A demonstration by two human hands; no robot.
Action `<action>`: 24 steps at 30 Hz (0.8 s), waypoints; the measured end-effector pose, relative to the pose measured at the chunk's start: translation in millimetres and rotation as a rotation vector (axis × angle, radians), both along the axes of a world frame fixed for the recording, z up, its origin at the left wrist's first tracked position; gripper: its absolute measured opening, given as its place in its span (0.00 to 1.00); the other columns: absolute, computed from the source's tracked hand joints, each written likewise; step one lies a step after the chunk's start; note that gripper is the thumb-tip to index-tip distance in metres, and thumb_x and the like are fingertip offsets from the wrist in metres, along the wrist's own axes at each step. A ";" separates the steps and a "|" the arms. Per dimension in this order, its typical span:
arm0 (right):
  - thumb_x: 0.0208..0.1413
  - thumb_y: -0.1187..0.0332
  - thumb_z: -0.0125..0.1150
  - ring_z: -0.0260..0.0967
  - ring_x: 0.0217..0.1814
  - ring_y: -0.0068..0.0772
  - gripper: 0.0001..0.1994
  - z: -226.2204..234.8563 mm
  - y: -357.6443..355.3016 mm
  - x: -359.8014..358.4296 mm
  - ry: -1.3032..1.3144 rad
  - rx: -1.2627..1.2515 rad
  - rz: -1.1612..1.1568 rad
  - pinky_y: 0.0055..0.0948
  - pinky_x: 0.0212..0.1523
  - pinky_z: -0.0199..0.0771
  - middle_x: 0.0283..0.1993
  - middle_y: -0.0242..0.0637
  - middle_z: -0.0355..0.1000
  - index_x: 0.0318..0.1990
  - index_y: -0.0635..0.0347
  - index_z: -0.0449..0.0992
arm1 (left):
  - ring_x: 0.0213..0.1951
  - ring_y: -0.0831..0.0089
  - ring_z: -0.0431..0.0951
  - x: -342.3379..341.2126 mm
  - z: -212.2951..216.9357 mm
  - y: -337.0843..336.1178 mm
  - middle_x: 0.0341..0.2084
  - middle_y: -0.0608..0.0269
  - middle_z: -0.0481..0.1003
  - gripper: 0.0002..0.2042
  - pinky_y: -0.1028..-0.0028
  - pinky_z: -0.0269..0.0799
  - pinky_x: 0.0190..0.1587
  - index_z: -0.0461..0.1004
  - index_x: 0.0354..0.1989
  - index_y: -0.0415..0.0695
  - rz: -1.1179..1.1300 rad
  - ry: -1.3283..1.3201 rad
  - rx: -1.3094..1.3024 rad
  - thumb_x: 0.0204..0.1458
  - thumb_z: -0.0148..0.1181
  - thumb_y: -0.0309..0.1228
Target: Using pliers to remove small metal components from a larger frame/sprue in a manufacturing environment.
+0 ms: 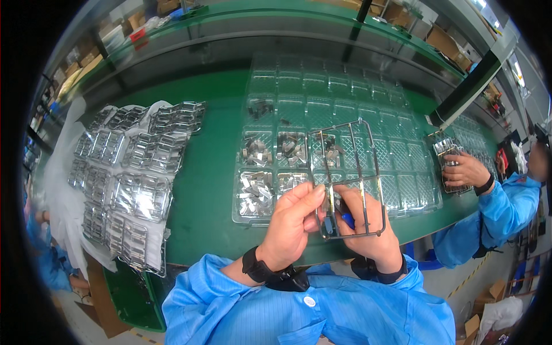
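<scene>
Thin, dark, glossy rectangular frame with slender crossbars (360, 171): raised over the clear plastic compartment tray (402, 184). Our left hand (292, 227) pinches its lower left side; our right hand (375, 234), behind it, closes round a blue-handled hand tool (347, 219). We judge it light, stiffish, slippery; grip outer bars, since crossbars may snap.

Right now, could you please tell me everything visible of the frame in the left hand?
The frame is dark, glossy and rectangular, with thin lengthwise bars and a crossbar dividing its open middle; metal or plastic, I cannot tell. It is held tilted, partly overlapping the clear tray in view. The left hand pinches its lower left side; the right hand is behind it, contact unclear.
</scene>
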State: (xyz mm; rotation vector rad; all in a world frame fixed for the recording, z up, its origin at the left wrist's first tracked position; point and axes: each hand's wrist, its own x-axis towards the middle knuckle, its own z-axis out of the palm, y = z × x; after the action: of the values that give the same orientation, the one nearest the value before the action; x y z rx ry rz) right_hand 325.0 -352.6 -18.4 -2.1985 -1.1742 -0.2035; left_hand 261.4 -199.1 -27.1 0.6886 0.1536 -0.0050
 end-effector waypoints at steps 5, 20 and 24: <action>0.37 0.76 0.64 0.71 0.33 0.46 0.26 1.9 2.1 -1.4 0.058 0.001 -0.006 0.38 0.31 0.72 0.37 0.45 0.70 0.50 0.64 0.67 | 0.18 0.89 0.56 -0.1 0.7 0.0 0.20 0.71 0.67 0.11 0.87 0.50 0.20 0.67 0.26 0.47 0.010 0.000 0.001 0.57 0.52 0.37; 0.36 0.75 0.65 0.70 0.36 0.45 0.27 1.3 -2.2 -4.4 -0.038 -0.050 -0.020 0.38 0.33 0.71 0.39 0.45 0.69 0.50 0.66 0.67 | 0.17 0.90 0.55 -3.0 -0.5 -2.6 0.20 0.71 0.67 0.10 0.88 0.48 0.19 0.68 0.25 0.46 0.024 0.032 0.016 0.57 0.52 0.36; 0.35 0.77 0.63 0.70 0.33 0.46 0.26 10.5 -1.0 -6.0 -0.062 -0.106 -0.057 0.39 0.31 0.70 0.35 0.44 0.70 0.48 0.66 0.68 | 0.16 0.90 0.54 0.3 1.8 -5.4 0.20 0.70 0.66 0.10 0.89 0.47 0.17 0.66 0.25 0.46 0.050 0.062 0.036 0.57 0.51 0.33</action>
State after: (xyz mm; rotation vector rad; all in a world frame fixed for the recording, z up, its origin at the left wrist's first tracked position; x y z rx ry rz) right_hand 319.0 -353.6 -7.9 -2.3356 -1.1810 -0.2392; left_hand 261.7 -204.6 -25.4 0.7208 0.2311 0.0245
